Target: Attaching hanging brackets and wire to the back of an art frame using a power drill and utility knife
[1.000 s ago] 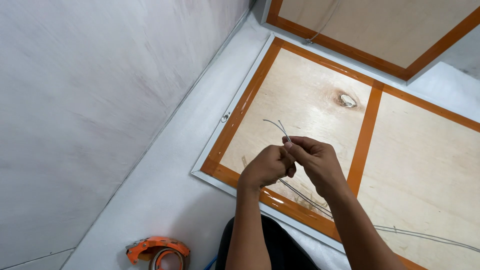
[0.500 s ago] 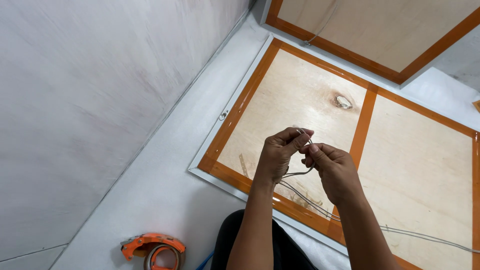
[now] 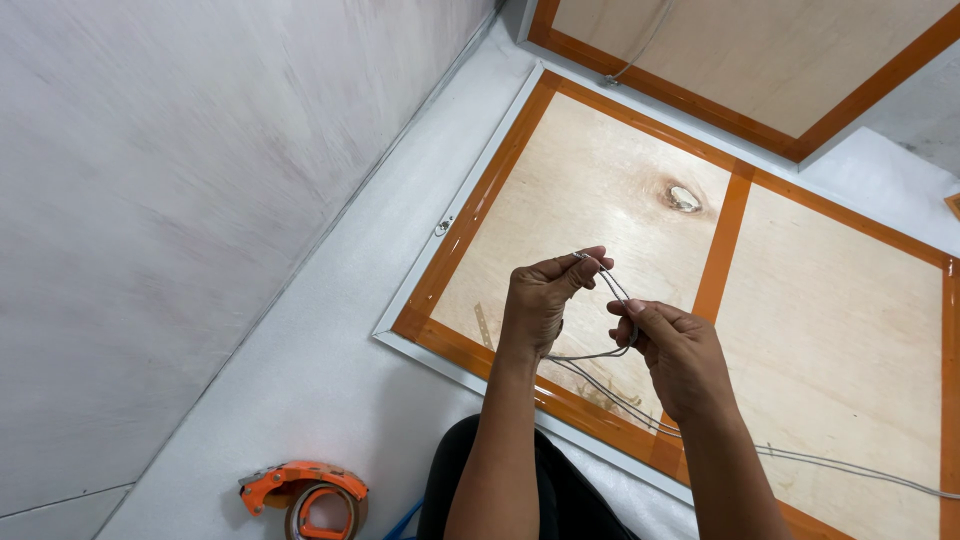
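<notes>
We hold a thin grey cable (image 3: 612, 290) up between both hands, above the near-left corner of the plywood panel (image 3: 600, 190) with its orange tape border. Our left hand (image 3: 538, 300) is closed to a pinch, thumb and fingertips gripping the top of a small loop in the cable. Our right hand (image 3: 672, 345) is curled shut around the cable just below and beside that loop, and the rest of the cable trails down past the panel's near edge and off to the right.

We judge the step in hand to be forming or tightening the loop; the next move seems to call for a steady pinch while the other hand feeds or pulls the slack.

We count one cable, which appears to be twin strands, two taped panels, and one orange tape dispenser (image 3: 305, 490) on the grey floor (image 3: 300, 370) by the wall.
</notes>
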